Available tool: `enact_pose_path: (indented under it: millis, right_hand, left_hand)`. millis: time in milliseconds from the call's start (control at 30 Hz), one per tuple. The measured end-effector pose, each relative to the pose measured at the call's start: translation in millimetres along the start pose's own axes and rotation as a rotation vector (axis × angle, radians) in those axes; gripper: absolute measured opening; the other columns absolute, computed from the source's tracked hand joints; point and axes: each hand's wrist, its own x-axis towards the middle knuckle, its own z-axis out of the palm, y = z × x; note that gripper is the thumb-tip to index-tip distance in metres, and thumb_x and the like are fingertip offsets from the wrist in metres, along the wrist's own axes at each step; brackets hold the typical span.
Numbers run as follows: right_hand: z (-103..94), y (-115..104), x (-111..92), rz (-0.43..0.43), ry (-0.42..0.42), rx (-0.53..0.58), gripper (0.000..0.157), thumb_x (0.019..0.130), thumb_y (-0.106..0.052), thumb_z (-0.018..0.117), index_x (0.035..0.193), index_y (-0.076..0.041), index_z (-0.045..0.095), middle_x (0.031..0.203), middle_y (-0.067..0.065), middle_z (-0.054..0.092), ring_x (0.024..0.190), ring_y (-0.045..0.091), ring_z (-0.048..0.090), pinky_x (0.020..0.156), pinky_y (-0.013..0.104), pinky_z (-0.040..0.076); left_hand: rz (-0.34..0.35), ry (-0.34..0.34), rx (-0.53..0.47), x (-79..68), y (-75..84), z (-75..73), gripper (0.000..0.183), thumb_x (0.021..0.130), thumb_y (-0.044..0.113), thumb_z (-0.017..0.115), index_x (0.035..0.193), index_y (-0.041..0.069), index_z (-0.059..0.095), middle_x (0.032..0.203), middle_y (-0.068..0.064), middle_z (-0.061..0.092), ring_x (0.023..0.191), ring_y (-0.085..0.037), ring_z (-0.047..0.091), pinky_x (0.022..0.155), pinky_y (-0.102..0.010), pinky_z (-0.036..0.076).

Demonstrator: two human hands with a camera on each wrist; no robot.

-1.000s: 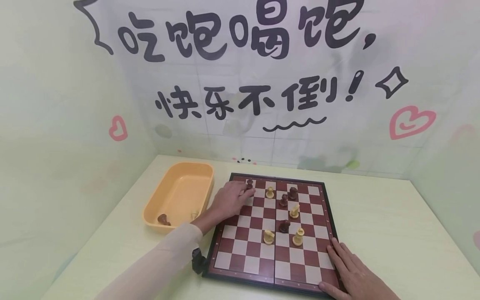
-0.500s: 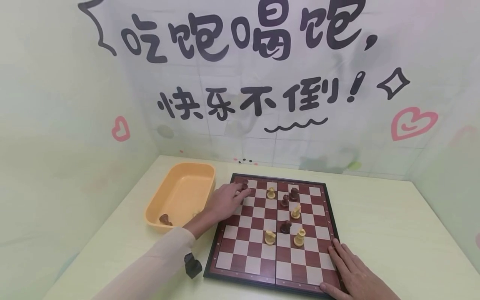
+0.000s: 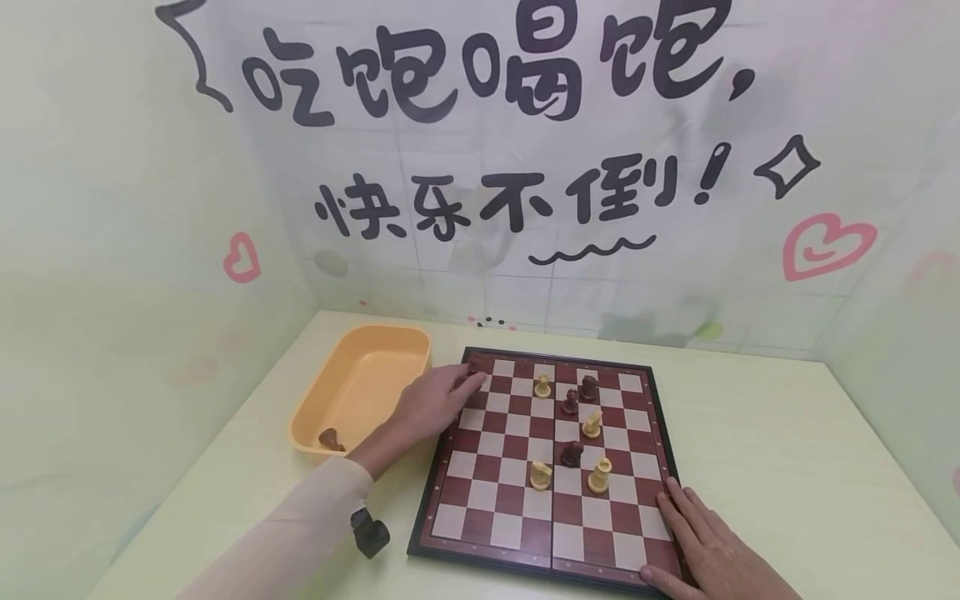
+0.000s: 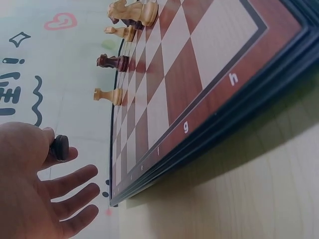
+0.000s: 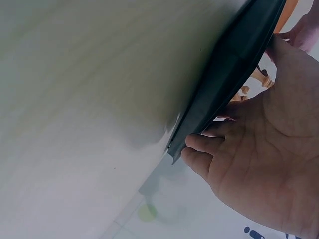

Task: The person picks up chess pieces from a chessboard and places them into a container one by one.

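My left hand (image 3: 435,400) pinches a dark chess piece (image 4: 60,148) between thumb and forefinger at the back left corner of the chessboard (image 3: 498,496). In the left wrist view the round base of that piece shows and the other fingers (image 4: 75,181) spread loosely; its upper part is hidden. The right hand (image 3: 712,542) rests along the board's right edge with fingers straight, thumb at the near corner. Still standing on the board are light pieces, among them a rook (image 4: 107,95), a knight (image 3: 540,475) and a taller piece (image 3: 599,475), and dark ones such as one near the centre (image 3: 572,454).
An orange tray (image 3: 367,383) stands left of the board, with a dark chess piece (image 3: 330,439) lying in its near end. My left forearm crosses its near right side. A printed sheet (image 3: 480,208) hangs behind the table (image 3: 757,417).
My left hand has moved left and slightly nearer, taking the dark chess piece off its back-row square toward the board's left edge. The right hand stays on the board's edge.
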Motion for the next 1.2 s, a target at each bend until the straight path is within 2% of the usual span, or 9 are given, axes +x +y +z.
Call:
enact_pose_path:
  millis: [300, 633, 700, 767, 867, 1033, 1200]
  right_hand:
    - [-0.3, -1, 0, -0.005, 0.004, -0.008, 0.097, 0.087, -0.07, 0.064, 0.147, 0.004, 0.048, 0.155, 0.02, 0.039, 0.138, 0.042, 0.04, 0.099, 0.054, 0.047]
    - [-3.7, -2, 2, 0.015, -0.043, 0.026, 0.098, 0.086, -0.07, 0.065, 0.147, 0.005, 0.048, 0.155, 0.022, 0.039, 0.138, 0.046, 0.038, 0.099, 0.058, 0.046]
    - [-3.8, -2, 1, 0.018, -0.053, 0.029, 0.098, 0.086, -0.07, 0.065, 0.147, 0.005, 0.047, 0.155, 0.022, 0.038, 0.139, 0.046, 0.038, 0.1, 0.058, 0.046]
    - [-3.7, -2, 1, 0.012, -0.049, 0.028, 0.097, 0.087, -0.069, 0.065, 0.147, 0.005, 0.047, 0.155, 0.023, 0.039, 0.138, 0.047, 0.038, 0.1, 0.059, 0.045]
    - [-3.4, -3, 1, 0.023, -0.058, 0.034, 0.098, 0.087, -0.071, 0.064, 0.147, 0.005, 0.047, 0.156, 0.022, 0.038, 0.139, 0.046, 0.037, 0.102, 0.058, 0.044]
    - [-2.6, -2, 1, 0.025, -0.042, 0.036, 0.099, 0.086, -0.071, 0.064, 0.147, 0.005, 0.046, 0.156, 0.022, 0.037, 0.139, 0.045, 0.036, 0.102, 0.058, 0.044]
    - [-2.8, -2, 1, 0.027, -0.045, 0.027, 0.099, 0.087, -0.071, 0.064, 0.147, 0.005, 0.047, 0.156, 0.022, 0.037, 0.139, 0.044, 0.037, 0.101, 0.057, 0.045]
  left_hand:
    - [-0.014, 0.017, -0.039, -6.0, -8.1, -6.9, 0.04, 0.107, 0.046, 0.049, 0.085, 0.015, 0.062, 0.068, 0.002, 0.051, 0.063, -0.016, 0.049, 0.056, -0.033, 0.039]
    - [-0.02, 0.018, -0.086, -6.0, -11.9, -14.3, 0.041, 0.107, 0.046, 0.048, 0.101, 0.01, 0.069, 0.066, 0.0, 0.048, 0.06, -0.017, 0.043, 0.054, -0.034, 0.035]
    - [-0.02, 0.025, -0.087, -6.0, -12.2, -16.6, 0.043, 0.107, 0.046, 0.048, 0.108, 0.01, 0.07, 0.074, -0.001, 0.057, 0.066, -0.018, 0.049, 0.058, -0.035, 0.04]
    - [-0.019, 0.038, -0.08, -6.1, -12.6, -19.8, 0.045, 0.108, 0.047, 0.047, 0.117, 0.01, 0.071, 0.089, -0.004, 0.068, 0.077, -0.019, 0.058, 0.064, -0.038, 0.046]
    - [-0.021, 0.06, -0.075, -6.7, -13.8, -24.7, 0.047, 0.108, 0.047, 0.046, 0.125, 0.01, 0.07, 0.105, -0.006, 0.071, 0.089, -0.022, 0.063, 0.071, -0.041, 0.049]
    - [-0.031, 0.065, -0.09, -7.8, -18.0, -31.7, 0.045, 0.108, 0.048, 0.045, 0.118, 0.012, 0.07, 0.093, -0.007, 0.066, 0.077, -0.022, 0.057, 0.061, -0.038, 0.043]
    - [-0.048, 0.071, -0.103, -10.1, -26.0, -36.5, 0.052, 0.107, 0.051, 0.044, 0.126, 0.009, 0.069, 0.103, -0.007, 0.069, 0.083, -0.021, 0.058, 0.065, -0.037, 0.045]
